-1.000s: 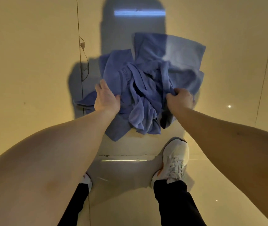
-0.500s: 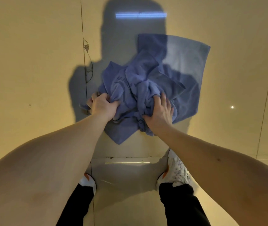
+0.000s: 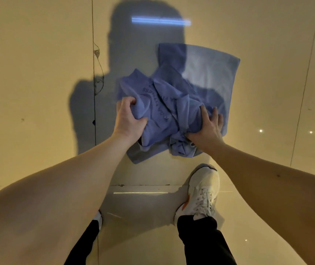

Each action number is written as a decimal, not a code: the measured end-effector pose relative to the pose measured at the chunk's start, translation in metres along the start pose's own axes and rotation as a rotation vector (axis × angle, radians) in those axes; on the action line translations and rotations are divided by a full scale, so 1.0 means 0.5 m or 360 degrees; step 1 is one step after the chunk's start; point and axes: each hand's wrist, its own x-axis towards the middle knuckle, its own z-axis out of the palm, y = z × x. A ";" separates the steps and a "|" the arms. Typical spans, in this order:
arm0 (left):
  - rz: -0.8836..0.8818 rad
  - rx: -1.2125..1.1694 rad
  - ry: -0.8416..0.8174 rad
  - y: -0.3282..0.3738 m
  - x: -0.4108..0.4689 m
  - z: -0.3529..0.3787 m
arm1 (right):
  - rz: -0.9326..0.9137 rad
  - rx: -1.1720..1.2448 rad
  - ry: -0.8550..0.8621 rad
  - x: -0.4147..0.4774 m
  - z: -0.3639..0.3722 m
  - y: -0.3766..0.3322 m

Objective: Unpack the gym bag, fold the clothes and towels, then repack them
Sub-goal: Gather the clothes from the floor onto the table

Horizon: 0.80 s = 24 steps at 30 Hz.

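Head view: our crumpled blue printed cloth (image 3: 164,113) newly shows its lettering; left hand (image 3: 128,121) clenches its edge, right hand (image 3: 207,128) presses with spread fingers; we judge flattening comes next.

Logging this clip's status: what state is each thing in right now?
Shirt: crumpled, not folded, lying on the towel.
Towel: spread flat on the floor.
Left hand: grips the shirt.
Right hand: fingers splayed, presses the shirt.
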 end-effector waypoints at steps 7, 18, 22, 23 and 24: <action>0.0006 -0.0041 -0.0181 0.005 -0.008 0.033 | 0.0074 0.0423 0.0205 -0.018 0.031 -0.029; -0.0422 -0.0370 -0.0265 0.128 -0.152 -0.151 | -0.0027 0.0843 0.0017 -0.290 -0.110 -0.174; -0.0471 -0.0398 -0.0300 0.193 -0.228 -0.295 | -0.0052 0.0767 -0.0041 -0.402 -0.193 -0.271; -0.0470 -0.0402 -0.0296 0.212 -0.251 -0.339 | -0.0094 0.0741 -0.0053 -0.434 -0.219 -0.301; -0.0469 -0.0412 -0.0300 0.232 -0.274 -0.388 | -0.0130 0.0714 -0.0069 -0.469 -0.248 -0.335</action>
